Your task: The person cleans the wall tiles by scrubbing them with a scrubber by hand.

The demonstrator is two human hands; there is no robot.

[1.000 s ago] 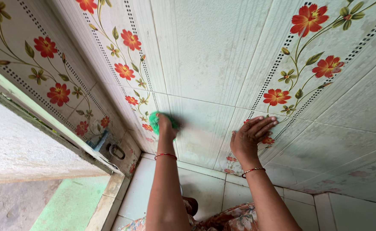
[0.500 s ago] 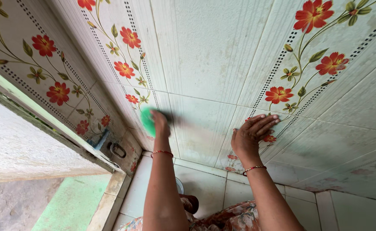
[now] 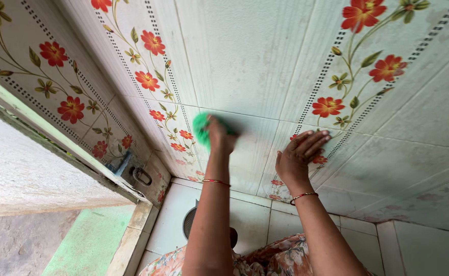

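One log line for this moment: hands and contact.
left hand: presses green scrubber on tiled wall | right hand: flat on wall, empty

Bare forearms, a thin red-and-gold bangle point(image 3: 215, 182) on each wrist, floral orange garment point(image 3: 265, 260) below.

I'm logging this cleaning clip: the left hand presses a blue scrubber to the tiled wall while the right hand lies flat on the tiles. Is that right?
Not quite: the scrubber is green, not blue, as the head view shows. The left hand presses it to the tiled wall while the right hand lies flat on the tiles.
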